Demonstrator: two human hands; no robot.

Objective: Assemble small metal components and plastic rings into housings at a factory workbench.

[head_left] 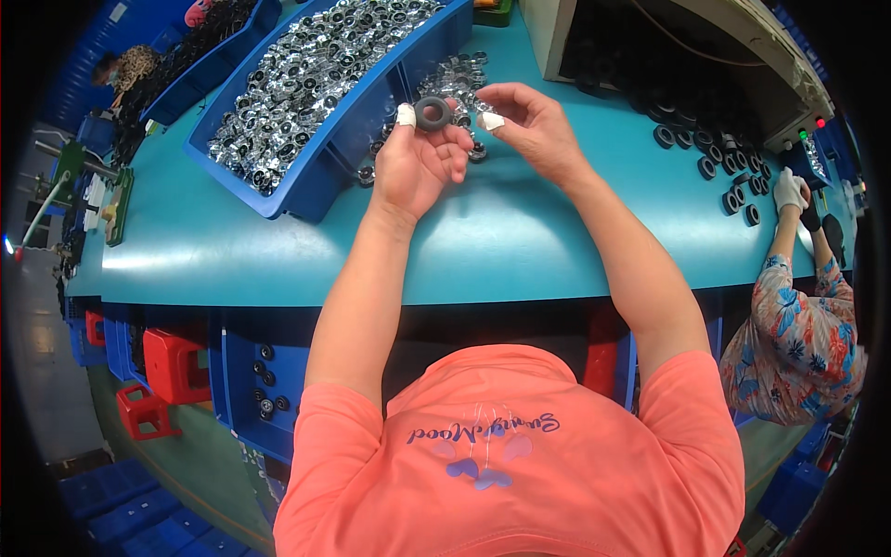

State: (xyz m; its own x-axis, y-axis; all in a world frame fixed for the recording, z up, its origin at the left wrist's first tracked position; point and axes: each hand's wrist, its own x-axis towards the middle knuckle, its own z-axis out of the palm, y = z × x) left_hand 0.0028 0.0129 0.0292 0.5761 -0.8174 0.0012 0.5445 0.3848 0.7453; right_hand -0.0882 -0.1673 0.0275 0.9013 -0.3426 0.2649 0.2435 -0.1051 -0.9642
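1. While the black tyre (421, 116) is held upright above the counter (520, 246), with its hole turned toward the view, it is gripped at its edge by the left hand (415, 165); the lower fingers are loosely curled beneath.

2. By the right hand (535, 132), a small shiny hub (483, 106) seems to be pinched between thumb and forefinger, just beside the tyre but apart from it; its exact facing cannot be told.

3. The tyre is best gripped by its outer edge only, so that its hole is left unobstructed and its facing can be checked.

4. The hub should be pinched lightly and squarely at the fingertips, since so small and glossy a piece could slip or tilt.

5. Both pieces are best held low over the counter, near the loose shiny hubs (457, 76), so that a dropped one could be picked up easily.

6. Room for the left forearm should be allowed beside the blue bin (318, 186), which is heaped with more hubs, so that its rim is not knocked.

7. At the right, loose black tyres (733, 165) are spread well apart from both hands, and these should be left undisturbed.
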